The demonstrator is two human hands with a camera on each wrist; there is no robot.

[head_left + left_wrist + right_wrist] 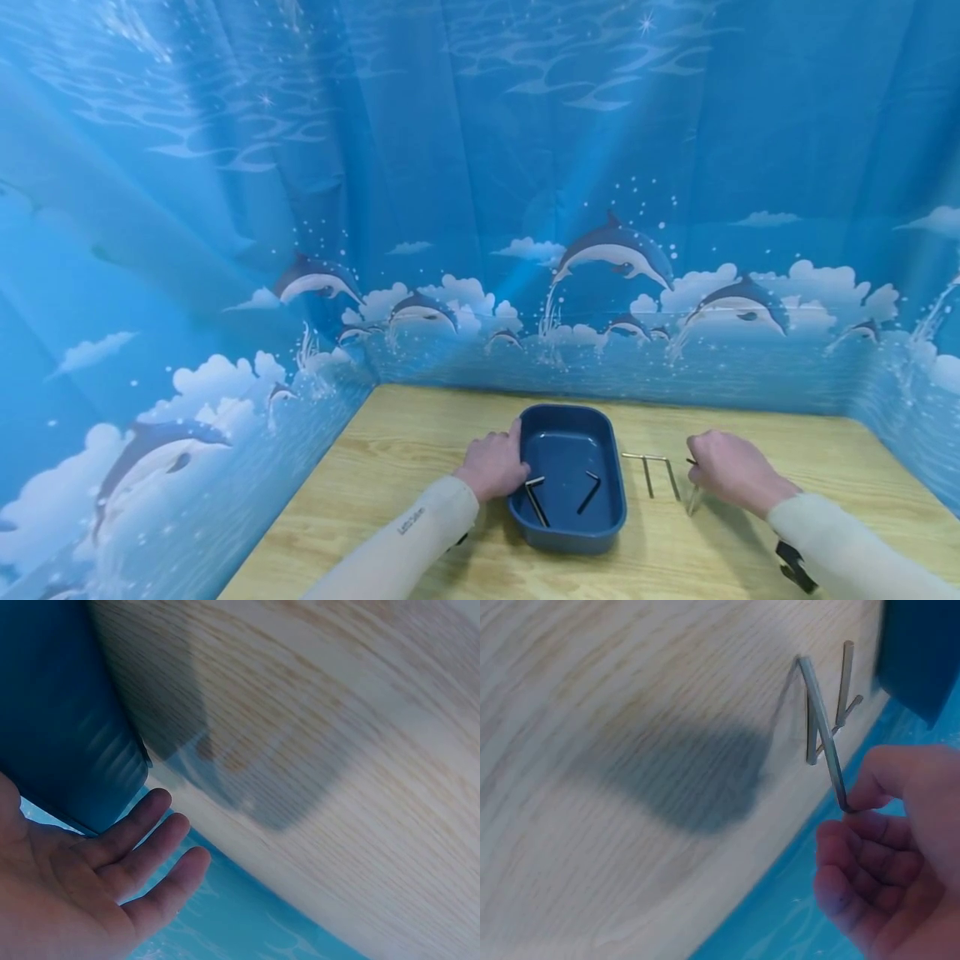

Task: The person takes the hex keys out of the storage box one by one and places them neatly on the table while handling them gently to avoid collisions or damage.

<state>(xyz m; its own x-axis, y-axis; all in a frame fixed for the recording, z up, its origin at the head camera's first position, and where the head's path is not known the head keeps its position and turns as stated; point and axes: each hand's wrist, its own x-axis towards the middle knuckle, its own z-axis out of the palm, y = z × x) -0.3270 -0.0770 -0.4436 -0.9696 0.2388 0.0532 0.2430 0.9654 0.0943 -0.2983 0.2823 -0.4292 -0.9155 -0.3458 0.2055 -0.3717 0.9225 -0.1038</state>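
My right hand (731, 471) pinches an L-shaped hex key (823, 727) near its bend between thumb and fingertips, its long arm pointing down toward the table. On the wood beside it lie two more hex keys (649, 475), also in the right wrist view. To their left stands a dark blue rectangular tub (618, 500). Inside it, one hex key (536, 504) leans at the left wall and another hex key (589, 493) lies to the right. My left hand (493, 464) touches the tub's left rim; in the left wrist view its visible fingers are spread and loosely straight.
The wood-grain table (420, 433) carries the tub and the keys. A blue curtain (480, 208) printed with dolphins and clouds hangs behind the table and along both sides.
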